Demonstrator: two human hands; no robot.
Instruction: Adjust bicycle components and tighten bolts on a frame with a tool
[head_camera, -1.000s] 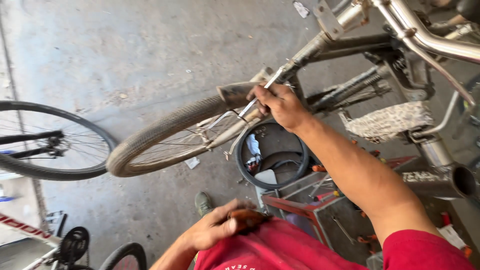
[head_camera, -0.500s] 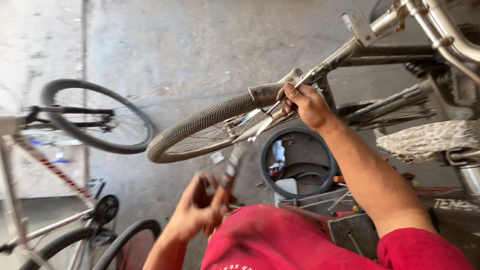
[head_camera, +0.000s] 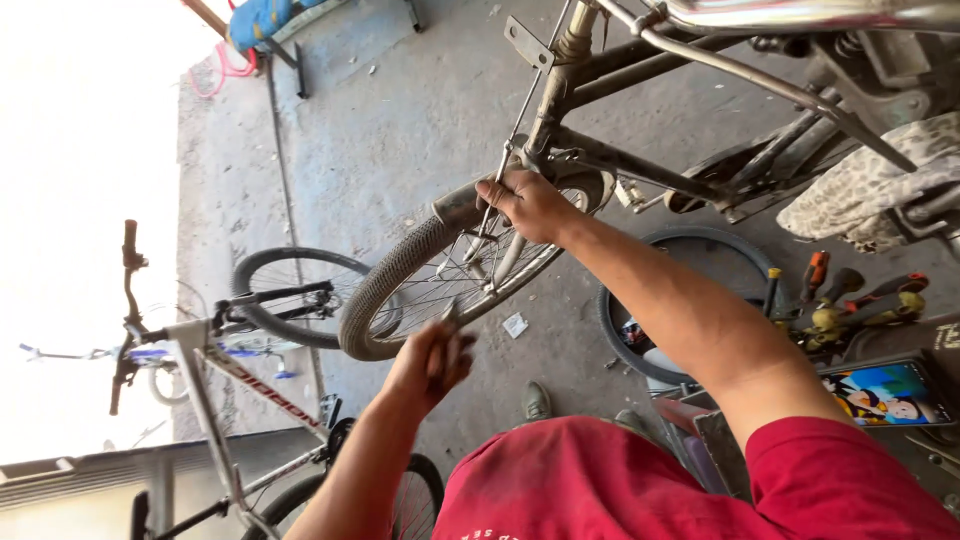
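A: What is gripped by the right hand (head_camera: 530, 203)?

B: The top of the front wheel (head_camera: 455, 268) of an old bicycle (head_camera: 640, 95) is clasped, fingers curled over the tyre just beside the fork, at about 12 o'clock from the red-shirted chest (head_camera: 640, 480). The wheel appears to be steadied so that it cannot spin.

A: And the left hand (head_camera: 428, 362)?

B: It is raised at 11 o'clock from the chest, just below the spokes, clenched around a small metal tool (head_camera: 452, 313) whose tip juts above the knuckles. What kind of tool it is cannot be told; it is blurred.

A: Where is the wheel seen in relation to the floor?

B: It is seen hanging over the grey concrete floor (head_camera: 400, 120), the bicycle being tilted so the rim is brought within reach of both hands.

A: What else is shown?

B: A second bicycle (head_camera: 220, 350) is seen at 9 o'clock. A loose tyre (head_camera: 700, 245) is laid on the floor at 2 o'clock, with screwdrivers (head_camera: 850, 295) and a lit phone (head_camera: 885, 390) kept close at 3 o'clock.
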